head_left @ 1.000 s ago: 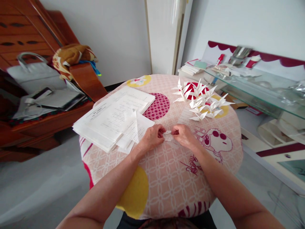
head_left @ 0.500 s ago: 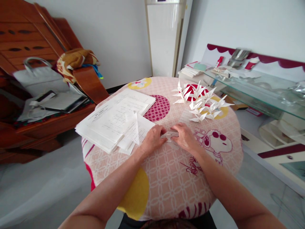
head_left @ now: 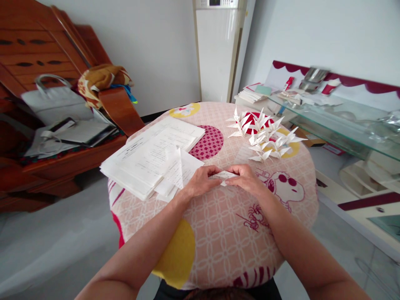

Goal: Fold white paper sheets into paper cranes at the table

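A small piece of folded white paper is between my hands, just above or on the patterned tablecloth. My left hand pinches its left end, thumb below and fingers above. At the other end, my right hand grips it the same way. Left of my hands lies a creased paper square, partly over a stack of printed sheets. Several folded paper cranes stand together beyond my right hand.
A glass shelf with a metal container and other items runs along the right. To the left, a wooden bench holds a grey bag and a brown cloth. A tall white cabinet unit stands behind the table.
Both hands have closed in on the folded paper, which now shows more plainly between the fingertips, lifted or tilted a little. The camera view has shifted slightly.
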Available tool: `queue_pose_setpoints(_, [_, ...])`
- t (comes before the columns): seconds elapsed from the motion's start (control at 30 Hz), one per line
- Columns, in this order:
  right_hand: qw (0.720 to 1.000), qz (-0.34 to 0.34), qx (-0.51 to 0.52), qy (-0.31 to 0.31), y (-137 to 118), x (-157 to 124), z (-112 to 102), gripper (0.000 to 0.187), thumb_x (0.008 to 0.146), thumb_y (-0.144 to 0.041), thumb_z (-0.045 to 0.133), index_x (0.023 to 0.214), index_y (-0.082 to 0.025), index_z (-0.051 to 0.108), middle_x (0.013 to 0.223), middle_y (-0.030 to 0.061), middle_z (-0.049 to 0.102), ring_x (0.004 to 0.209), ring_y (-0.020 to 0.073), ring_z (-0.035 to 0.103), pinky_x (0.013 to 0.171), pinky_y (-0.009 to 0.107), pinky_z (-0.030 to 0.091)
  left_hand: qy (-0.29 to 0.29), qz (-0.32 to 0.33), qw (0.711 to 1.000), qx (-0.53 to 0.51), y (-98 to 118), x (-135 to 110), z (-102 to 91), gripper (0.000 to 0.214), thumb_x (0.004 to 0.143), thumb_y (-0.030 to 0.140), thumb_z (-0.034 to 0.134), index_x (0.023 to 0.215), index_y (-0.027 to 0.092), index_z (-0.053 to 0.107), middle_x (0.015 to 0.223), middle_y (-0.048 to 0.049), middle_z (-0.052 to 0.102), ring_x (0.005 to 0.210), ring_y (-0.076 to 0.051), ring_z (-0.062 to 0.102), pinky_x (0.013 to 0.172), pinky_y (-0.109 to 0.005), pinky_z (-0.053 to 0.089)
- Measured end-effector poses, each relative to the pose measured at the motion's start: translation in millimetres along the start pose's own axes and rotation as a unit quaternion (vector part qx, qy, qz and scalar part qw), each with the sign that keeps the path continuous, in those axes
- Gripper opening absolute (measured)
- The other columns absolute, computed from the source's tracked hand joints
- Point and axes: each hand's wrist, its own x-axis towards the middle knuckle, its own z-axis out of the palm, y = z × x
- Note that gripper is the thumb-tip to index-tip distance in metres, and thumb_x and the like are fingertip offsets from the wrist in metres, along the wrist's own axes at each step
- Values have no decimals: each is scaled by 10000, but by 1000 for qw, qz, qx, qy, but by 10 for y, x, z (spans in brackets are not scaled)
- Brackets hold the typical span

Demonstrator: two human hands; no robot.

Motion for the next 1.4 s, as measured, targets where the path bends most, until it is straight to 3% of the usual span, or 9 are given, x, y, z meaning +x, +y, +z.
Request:
queue_pose_setpoints(0.13, [999,-12,-45,2,-16,-14,1,137,670,-284,695,695,-157,650,616,-58,508,592,103,442,559,236,304,20,-3,1000,21,-5,14,11,257,815,373,615,795,134,708,668,12,614,620,-113,513,557,-219,362])
queue_pose_setpoints(0.4, [985,-74,-151,32,7,0,46,129,730,-184,642,624,-173,569,581,-58,476,583,109,443,559,248,290,51,86,984,149,-38,1,65,95,845,206,608,809,151,677,728,0,661,670,-121,575,623,-233,393])
queue_pose_setpoints(0.5, [961,-148,-219,82,26,28,96,91,749,-102,605,694,-175,600,672,-17,575,653,136,515,628,258,350,72,168,956,231,-62,4,69,79,879,173,580,866,160,657,823,-31,677,755,-145,607,689,-252,427])
queue_pose_setpoints(0.63, [901,-222,-350,125,51,56,151,160,764,-26,545,764,-173,608,820,67,631,804,197,555,723,298,397,86,246,896,361,-71,35,97,110,909,151,527,852,164,620,834,-53,641,794,-180,589,723,-290,439])
queue_pose_setpoints(0.73, [866,-240,-429,94,54,38,162,177,766,-3,539,770,-162,617,864,104,627,876,231,543,771,327,408,58,267,859,433,-61,19,141,141,940,165,496,845,164,600,795,-56,610,789,-201,572,721,-316,442])
queue_pose_setpoints(0.8, [867,-234,-437,57,44,-1,152,150,794,-26,566,748,-157,624,855,102,617,879,231,542,781,329,415,28,262,852,453,-50,-28,166,156,954,165,482,850,162,598,790,-54,606,782,-198,570,720,-315,446])
queue_pose_setpoints(1.0, [903,-204,-376,-21,1,-133,80,118,853,-140,668,744,-173,701,819,40,584,832,183,555,749,297,412,-48,230,879,415,-59,-195,126,165,946,203,501,873,162,644,893,-73,657,850,-189,605,747,-295,469])
queue_pose_setpoints(1.17, [895,-194,-401,-41,-11,-146,78,172,866,-128,668,704,-164,713,803,41,589,803,170,550,728,295,393,-21,210,927,310,-158,-188,79,183,948,203,535,850,165,685,935,-76,678,904,-177,629,807,-279,486])
queue_pose_setpoints(1.4, [899,-198,-389,-43,6,-175,77,226,883,-101,632,679,-157,711,784,41,586,776,159,539,699,286,380,-24,204,942,264,-198,-159,46,197,963,227,542,882,163,710,917,-72,679,874,-165,626,794,-267,475])
